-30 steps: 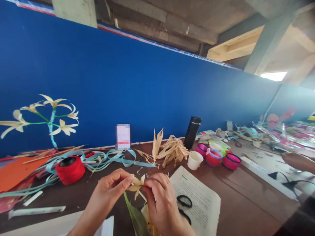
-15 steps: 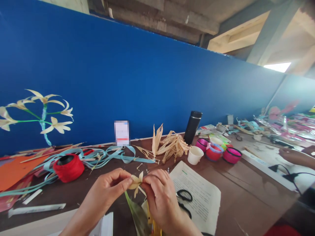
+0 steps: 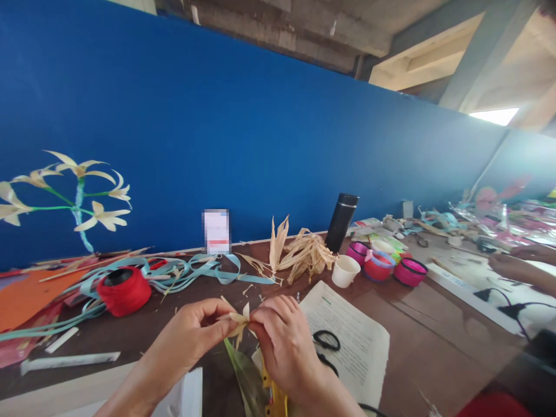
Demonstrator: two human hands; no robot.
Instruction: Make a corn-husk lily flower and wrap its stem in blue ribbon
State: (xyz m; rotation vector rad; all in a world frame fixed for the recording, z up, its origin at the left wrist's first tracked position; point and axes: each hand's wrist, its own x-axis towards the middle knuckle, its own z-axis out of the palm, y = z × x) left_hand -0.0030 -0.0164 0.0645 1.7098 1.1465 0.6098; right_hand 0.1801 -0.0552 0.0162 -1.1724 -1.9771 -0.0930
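Note:
Between my two hands is a small cream flower (image 3: 240, 320) with several pointed petals. My left hand (image 3: 197, 333) pinches a petal from the left. On the right, my right hand (image 3: 282, 333) has its fingers closed on the flower's base. Below the hands lie a green leaf (image 3: 244, 373) and a yellow tool (image 3: 274, 397), partly hidden by my right wrist. Black-handled scissors (image 3: 326, 341) rest on a printed sheet (image 3: 358, 347) just right of my right hand.
A red spool (image 3: 124, 291), blue ribbons (image 3: 226, 272), dried husks (image 3: 304, 255), a white cup (image 3: 345, 271) and a black flask (image 3: 342, 223) line the back. Flowers on a stem (image 3: 79, 202) stand left. Another person's hand (image 3: 516, 267) is at right, near a power strip (image 3: 471, 298).
The flower has turned slightly between my fingers, and its petals point differently. My hands remain close together. The other person's hand at the right has shifted a little.

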